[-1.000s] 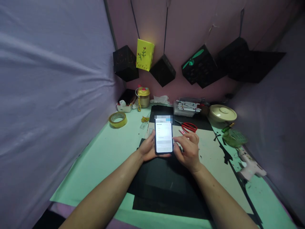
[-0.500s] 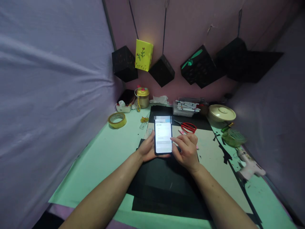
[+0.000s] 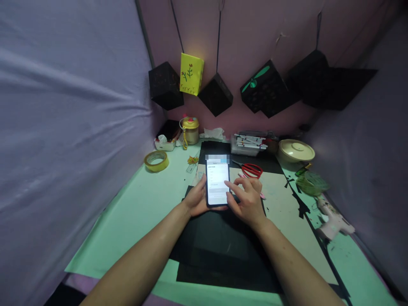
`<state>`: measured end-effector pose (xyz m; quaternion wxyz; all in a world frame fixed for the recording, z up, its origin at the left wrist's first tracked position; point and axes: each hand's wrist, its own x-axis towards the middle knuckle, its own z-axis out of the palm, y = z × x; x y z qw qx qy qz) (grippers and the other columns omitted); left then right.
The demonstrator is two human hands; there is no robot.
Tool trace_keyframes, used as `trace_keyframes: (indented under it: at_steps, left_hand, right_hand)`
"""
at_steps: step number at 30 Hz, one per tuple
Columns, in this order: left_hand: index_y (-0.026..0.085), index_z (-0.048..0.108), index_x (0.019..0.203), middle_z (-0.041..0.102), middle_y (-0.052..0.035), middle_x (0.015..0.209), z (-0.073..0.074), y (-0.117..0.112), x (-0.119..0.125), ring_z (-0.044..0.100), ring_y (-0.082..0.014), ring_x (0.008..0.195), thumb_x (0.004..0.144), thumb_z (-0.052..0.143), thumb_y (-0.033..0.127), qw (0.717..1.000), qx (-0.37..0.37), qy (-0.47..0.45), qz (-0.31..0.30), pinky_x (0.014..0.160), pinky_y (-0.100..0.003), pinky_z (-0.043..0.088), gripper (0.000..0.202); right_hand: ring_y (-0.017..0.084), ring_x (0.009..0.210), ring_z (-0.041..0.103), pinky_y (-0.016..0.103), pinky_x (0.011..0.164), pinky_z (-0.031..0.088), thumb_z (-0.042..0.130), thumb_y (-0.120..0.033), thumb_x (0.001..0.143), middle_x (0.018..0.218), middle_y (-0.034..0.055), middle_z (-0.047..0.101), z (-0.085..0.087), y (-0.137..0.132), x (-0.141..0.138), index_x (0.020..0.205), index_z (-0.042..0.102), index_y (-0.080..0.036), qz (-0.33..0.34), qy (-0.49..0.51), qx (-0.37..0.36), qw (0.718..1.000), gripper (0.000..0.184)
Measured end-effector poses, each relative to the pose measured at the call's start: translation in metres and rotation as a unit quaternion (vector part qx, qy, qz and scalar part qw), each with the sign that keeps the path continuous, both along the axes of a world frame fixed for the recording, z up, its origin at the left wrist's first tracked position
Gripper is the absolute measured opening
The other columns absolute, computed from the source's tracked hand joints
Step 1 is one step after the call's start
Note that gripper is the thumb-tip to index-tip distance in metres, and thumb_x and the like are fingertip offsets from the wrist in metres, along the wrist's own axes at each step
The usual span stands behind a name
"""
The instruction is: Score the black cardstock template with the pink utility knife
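Note:
My left hand [image 3: 195,199] is wrapped round the back and left edge of a phone [image 3: 217,182] with a lit white screen, held upright above the black paper [image 3: 219,246]. My right hand [image 3: 247,199] is at the phone's right side, its forefinger stretched out over the lower right of the screen and the other fingers loosely curled, holding nothing. Red-handled scissors [image 3: 251,170] lie just beyond my right hand, next to a pink pen [image 3: 262,195].
A yellow tape roll [image 3: 156,160] lies at the left on the green mat [image 3: 143,204]. At the back stand a yellow-lidded jar [image 3: 190,129], a tray of markers [image 3: 250,143] and a cream lidded bowl [image 3: 296,151]. A glue gun [image 3: 334,221] lies at the right. Black boxes and a yellow box [image 3: 191,73] hang on the wall.
My right forefinger has moved left from beside the phone onto its screen. The left hand and phone have stayed nearly still; the view shifted slightly.

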<state>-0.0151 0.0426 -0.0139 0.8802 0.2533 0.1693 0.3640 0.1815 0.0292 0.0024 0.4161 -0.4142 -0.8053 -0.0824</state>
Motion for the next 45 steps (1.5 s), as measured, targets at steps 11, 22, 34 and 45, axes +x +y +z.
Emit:
trace_keyframes:
  at_steps: [11, 22, 34, 45]
  left_hand:
    - [0.018, 0.046, 0.141, 0.062, -0.0155, 0.127, 0.0009, -0.0015, 0.0051, 0.063, -0.0301, 0.108, 0.097, 0.029, 0.059, 0.999, 0.003, 0.021, 0.024, 0.084, -0.042, 0.050, 0.063]
    - [0.018, 0.039, 0.146, 0.062, -0.0161, 0.127, 0.0032, -0.0031, 0.0061, 0.065, -0.0305, 0.105, 0.098, 0.029, 0.058, 0.999, 0.004, 0.031, 0.030, 0.083, -0.042, 0.050, 0.064]
    - [0.022, 0.044, 0.142, 0.058, -0.0149, 0.133, -0.0035, -0.0004, 0.0012, 0.060, -0.0320, 0.115, 0.096, 0.027, 0.063, 1.000, -0.008, 0.011, 0.006, 0.091, -0.052, 0.047, 0.064]
    - [0.018, 0.045, 0.141, 0.058, -0.0156, 0.133, -0.0011, 0.0007, 0.0009, 0.058, -0.0323, 0.117, 0.097, 0.020, 0.061, 1.000, -0.007, -0.025, -0.001, 0.090, -0.052, 0.046, 0.066]
  right_hand:
    - [0.026, 0.099, 0.043, 0.048, 0.094, 0.033, 0.060, -0.036, 0.087, 0.103, 0.0089, 0.054, 0.0015, -0.0044, -0.0043, 0.120, 0.067, -0.026, 0.011, -0.054, -0.020, 0.998, 0.036]
    - [0.026, 0.099, 0.042, 0.048, 0.094, 0.032, 0.059, -0.039, 0.087, 0.105, 0.0090, 0.052, 0.0007, -0.0054, -0.0070, 0.121, 0.066, -0.028, 0.015, -0.061, -0.014, 0.998, 0.037]
    - [0.028, 0.102, 0.048, 0.049, 0.092, 0.034, 0.060, -0.033, 0.085, 0.099, 0.0090, 0.059, 0.0006, -0.0026, -0.0026, 0.109, 0.070, -0.022, -0.011, 0.008, 0.008, 1.000, 0.028]
    - [0.025, 0.101, 0.052, 0.047, 0.096, 0.032, 0.058, -0.020, 0.084, 0.105, 0.0030, 0.071, 0.0056, -0.0052, -0.0046, 0.118, 0.060, -0.023, 0.071, 0.027, -0.007, 0.997, 0.033]
